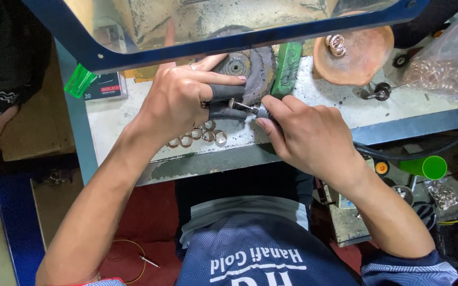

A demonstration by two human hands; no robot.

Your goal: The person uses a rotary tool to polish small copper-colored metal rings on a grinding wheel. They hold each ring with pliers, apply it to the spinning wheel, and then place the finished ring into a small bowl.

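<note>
Hands meet over the middle of a worn, pale tabletop (319, 106) seen from above. The left hand (178, 100) is curled shut around a dark grey rubbery grip or finger cover (226, 94), with the forefinger stretched along its top and a small ring-like piece pinched at its tip; the piece itself is too small to make out clearly. The right hand (306, 135) is closed pen-fashion around a slim rotary handpiece (253, 109), whose metal tip points left and touches the piece held by the left hand. Just behind both hands lies a dark, grimy round buffing wheel (253, 66), and beside it to the right a green bar of polishing compound (287, 69) stands on the tabletop. Below the left hand, near the front edge, a short row of small rings (197, 135) lies side by side, touching one another. Further right sits a shallow reddish-brown dish (359, 58) with a few coiled rings in it, and a clear plastic bag (446, 63) of copper-coloured rings lies at the far right. A blue-framed transparent shield (239, 37) hangs over the back of the tabletop, and a green lighter (79, 80) lies on a small box at the left.
</note>
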